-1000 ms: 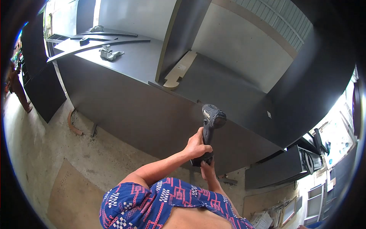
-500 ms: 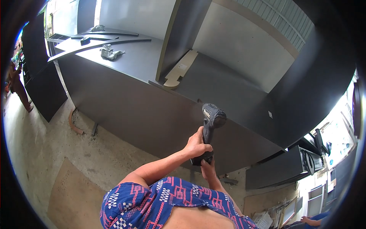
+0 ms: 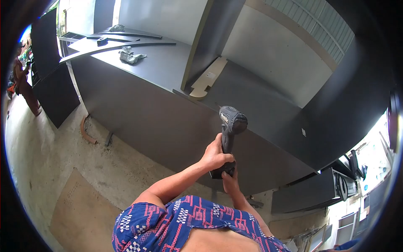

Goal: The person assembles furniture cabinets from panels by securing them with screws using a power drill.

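Note:
A black cordless drill (image 3: 233, 121) is held upright in front of a dark grey cabinet (image 3: 151, 111), its thin bit pointing away from me over the panel edge. My left hand (image 3: 216, 154) is wrapped round the drill's handle. Lower down, my right hand (image 3: 230, 181) grips the battery base, with the thumb pressed against it. Beyond the drill lies a beige notched strip (image 3: 208, 78) inside the cabinet, beside an upright divider (image 3: 215, 40).
Grey cloth (image 3: 132, 55), a tape roll (image 3: 102, 41) and long edge strips (image 3: 121, 49) rest on the cabinet's left section. A curved brown piece (image 3: 86, 131) and a flat board (image 3: 79, 210) lie on the floor. One person (image 3: 26, 86) stands at far left.
The view has shifted, so the cabinet appears farther right. Drill and both hands have risen slightly and moved a little left along the cabinet, the grip unchanged.

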`<control>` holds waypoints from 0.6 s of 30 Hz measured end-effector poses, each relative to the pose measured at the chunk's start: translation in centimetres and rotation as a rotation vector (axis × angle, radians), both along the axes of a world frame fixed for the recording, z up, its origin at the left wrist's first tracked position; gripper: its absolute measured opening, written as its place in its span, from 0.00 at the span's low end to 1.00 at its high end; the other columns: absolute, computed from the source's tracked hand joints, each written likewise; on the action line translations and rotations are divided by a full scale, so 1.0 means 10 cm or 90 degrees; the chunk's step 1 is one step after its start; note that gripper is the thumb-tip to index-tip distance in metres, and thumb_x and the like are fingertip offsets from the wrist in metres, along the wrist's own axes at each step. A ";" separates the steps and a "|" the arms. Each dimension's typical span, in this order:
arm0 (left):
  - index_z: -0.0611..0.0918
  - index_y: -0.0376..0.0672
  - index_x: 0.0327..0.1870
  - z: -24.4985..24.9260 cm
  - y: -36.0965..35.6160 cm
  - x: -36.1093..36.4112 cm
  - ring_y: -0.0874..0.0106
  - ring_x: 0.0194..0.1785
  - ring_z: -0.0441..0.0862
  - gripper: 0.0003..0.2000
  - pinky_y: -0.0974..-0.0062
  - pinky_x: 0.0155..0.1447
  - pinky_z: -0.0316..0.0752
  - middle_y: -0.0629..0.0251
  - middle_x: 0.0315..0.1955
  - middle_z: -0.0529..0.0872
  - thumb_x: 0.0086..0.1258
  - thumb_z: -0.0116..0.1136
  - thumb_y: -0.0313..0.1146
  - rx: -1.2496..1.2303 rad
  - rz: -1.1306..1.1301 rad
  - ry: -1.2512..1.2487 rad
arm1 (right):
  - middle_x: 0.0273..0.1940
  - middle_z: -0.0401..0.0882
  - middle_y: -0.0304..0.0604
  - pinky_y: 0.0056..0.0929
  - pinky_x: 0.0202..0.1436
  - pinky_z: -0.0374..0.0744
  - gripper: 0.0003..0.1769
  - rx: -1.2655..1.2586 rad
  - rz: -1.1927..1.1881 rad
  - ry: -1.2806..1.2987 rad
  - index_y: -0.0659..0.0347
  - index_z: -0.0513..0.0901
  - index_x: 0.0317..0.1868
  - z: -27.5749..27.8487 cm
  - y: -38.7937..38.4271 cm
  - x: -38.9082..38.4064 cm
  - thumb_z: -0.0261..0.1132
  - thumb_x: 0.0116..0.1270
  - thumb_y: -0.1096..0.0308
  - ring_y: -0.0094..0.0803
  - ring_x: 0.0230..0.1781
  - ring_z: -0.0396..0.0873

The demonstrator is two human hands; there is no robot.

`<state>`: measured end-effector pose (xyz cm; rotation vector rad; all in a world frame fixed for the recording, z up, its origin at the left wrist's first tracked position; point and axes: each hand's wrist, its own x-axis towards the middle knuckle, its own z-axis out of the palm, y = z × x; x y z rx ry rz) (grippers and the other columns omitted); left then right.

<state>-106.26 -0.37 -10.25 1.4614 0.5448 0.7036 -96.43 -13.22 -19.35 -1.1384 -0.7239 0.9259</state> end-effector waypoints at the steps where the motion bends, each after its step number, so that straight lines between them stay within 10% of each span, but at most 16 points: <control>1: 0.67 0.35 0.57 0.02 0.05 -0.04 0.68 0.44 0.74 0.36 0.72 0.52 0.71 0.61 0.38 0.74 0.42 0.66 0.31 0.005 0.011 0.002 | 0.65 0.62 0.43 0.36 0.71 0.60 0.52 -0.005 0.007 -0.005 0.56 0.54 0.73 0.02 0.07 -0.03 0.71 0.48 0.64 0.35 0.68 0.61; 18: 0.67 0.35 0.56 0.01 0.45 -0.30 0.58 0.48 0.78 0.35 0.65 0.55 0.72 0.52 0.41 0.77 0.41 0.66 0.34 0.013 0.122 -0.006 | 0.66 0.61 0.41 0.36 0.70 0.60 0.51 -0.008 0.124 0.003 0.56 0.54 0.73 0.08 0.61 -0.13 0.70 0.51 0.62 0.34 0.68 0.60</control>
